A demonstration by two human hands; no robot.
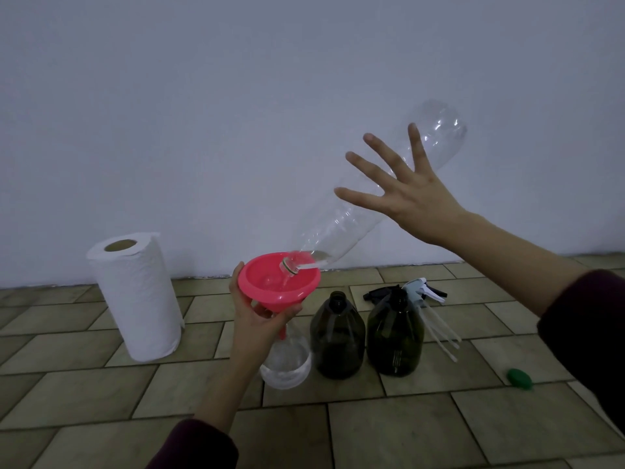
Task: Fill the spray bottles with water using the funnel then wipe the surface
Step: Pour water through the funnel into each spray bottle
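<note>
A pink funnel (270, 292) stands with its spout in a clear spray bottle (285, 363) that holds some water at the bottom. My left hand (253, 330) grips the funnel under its bowl. A large clear plastic bottle (338, 228) is tilted steeply, its mouth down inside the funnel bowl and a little water at its neck. My right hand (406, 198) lies against the big bottle's side with the fingers straight and spread; the thumb is hidden. Two dark open spray bottles (338, 343) (395, 336) stand to the right of the clear one.
Spray heads with long tubes (419, 292) lie behind and beside the right dark bottle. A green cap (520, 379) lies on the tiled surface (372, 431) at the right. A white paper towel roll (135, 299) stands at the left by the wall.
</note>
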